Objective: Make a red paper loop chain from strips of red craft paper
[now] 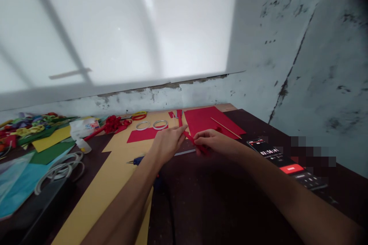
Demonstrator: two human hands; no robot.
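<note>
Between my hands runs a narrow red strip point(189, 136), perhaps paper; its lower end is a blurred curl near my right fingers. My left hand point(169, 141) is closed, its fingertips pinching the strip's upper left end. With thumb and forefinger together, my right hand point(212, 140) grips the strip farther along. Just beyond lies a red sheet point(211, 118) with a thin wooden stick point(225, 128) across it. Another red strip point(180, 118) lies flat past my left fingertips. Below my hands a pale ruler-like bar point(184, 152) is partly hidden.
Two silver rings point(160, 124) rest by a red piece point(140, 135). A pointed blue-handled tool point(137, 160) with a cord lies under my left forearm. Yellow-handled scissors point(139, 115), a red flower cluster point(115, 123), a small bottle point(84, 146) and coiled cable point(61, 168) sit left; a phone point(283, 162) right.
</note>
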